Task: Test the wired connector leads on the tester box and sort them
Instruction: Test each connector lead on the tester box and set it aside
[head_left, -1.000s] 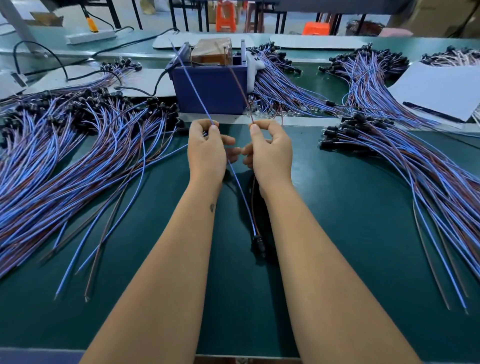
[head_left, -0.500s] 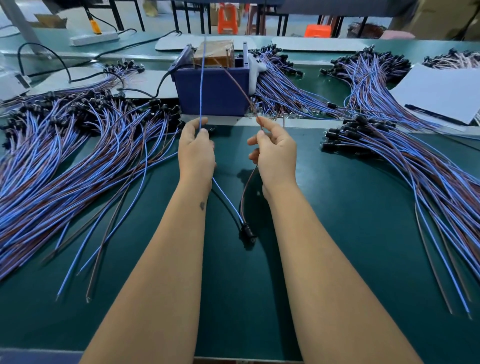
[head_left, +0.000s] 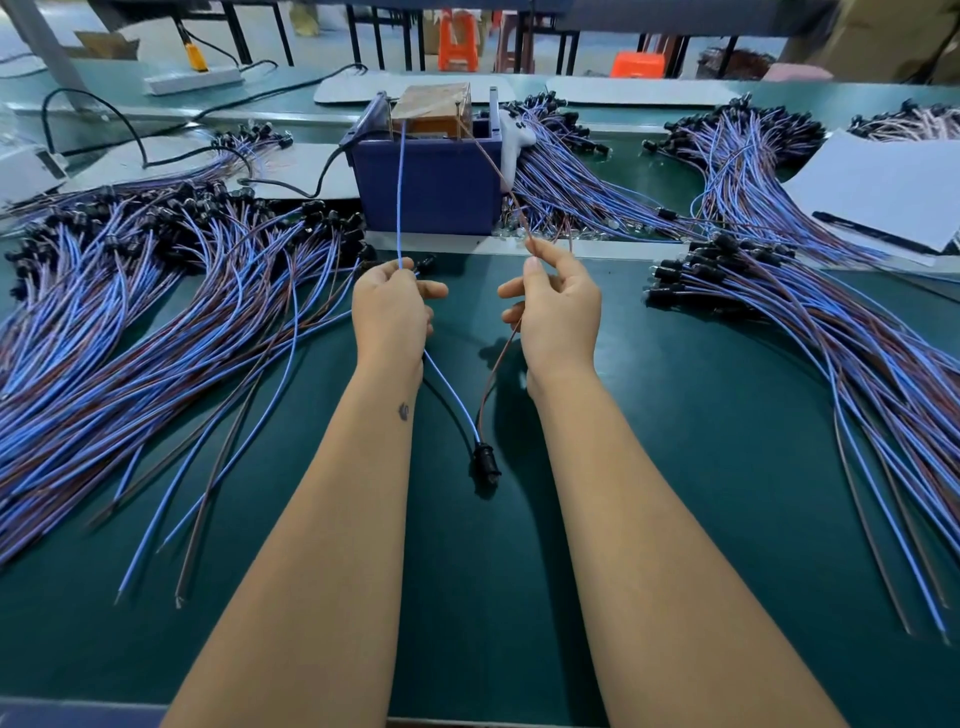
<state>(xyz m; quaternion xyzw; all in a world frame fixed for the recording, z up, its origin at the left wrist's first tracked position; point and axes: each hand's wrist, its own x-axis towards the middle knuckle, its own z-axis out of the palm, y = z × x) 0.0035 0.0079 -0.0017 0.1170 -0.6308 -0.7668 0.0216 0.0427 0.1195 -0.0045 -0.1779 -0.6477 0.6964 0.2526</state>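
A dark blue tester box (head_left: 426, 182) with a brown block on top stands at the far middle of the green table (head_left: 675, 415). My left hand (head_left: 392, 312) pinches the blue wire (head_left: 400, 197) of one lead; the wire runs up to the box top. The same lead's brown wire (head_left: 493, 171) is pinched by my right hand (head_left: 558, 312) and slants up to the box. Both wires meet at a black connector (head_left: 485, 460) lying on the table between my forearms.
A large pile of blue and brown leads (head_left: 130, 322) fans over the left of the table. A second pile (head_left: 831, 332) spreads on the right, and more bundles (head_left: 571, 182) lie behind the box. White paper with a pen (head_left: 893, 192) sits far right.
My hands have moved apart and forward. The blue and brown wire ends now reach the top of the tester box. The black connector has slid a little away from me.
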